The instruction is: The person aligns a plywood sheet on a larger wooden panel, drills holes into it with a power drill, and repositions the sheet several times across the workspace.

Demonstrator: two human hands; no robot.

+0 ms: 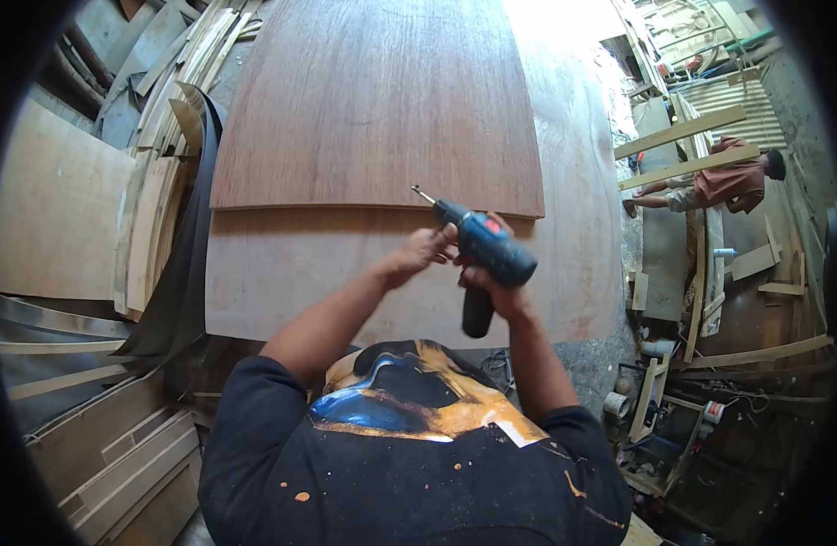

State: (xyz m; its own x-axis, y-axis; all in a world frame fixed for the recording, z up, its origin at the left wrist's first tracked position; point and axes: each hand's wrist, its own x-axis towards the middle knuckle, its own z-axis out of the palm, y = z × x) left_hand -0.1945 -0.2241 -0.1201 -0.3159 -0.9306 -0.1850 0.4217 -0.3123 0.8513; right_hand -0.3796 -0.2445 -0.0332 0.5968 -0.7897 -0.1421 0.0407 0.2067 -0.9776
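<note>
A dark blue cordless drill (494,250) is held up over the work surface, its thin bit pointing up and to the left. My right hand (502,289) is wrapped round the drill's grip, and the black battery end hangs below. My left hand (422,252) is close beside the drill's chuck, fingers pinched together; whatever is between them is too small or hidden to tell. Just beyond both hands lies a reddish-brown wooden panel (382,109). Beneath that panel is a paler plywood sheet (282,278), reaching out towards me and to the right.
At the left, a curved dark sheet (186,246) stands beside stacked boards (59,200). Timber strips (195,59) lean at the back left. On the right, another person (732,177) is among planks (687,168) and scattered wood.
</note>
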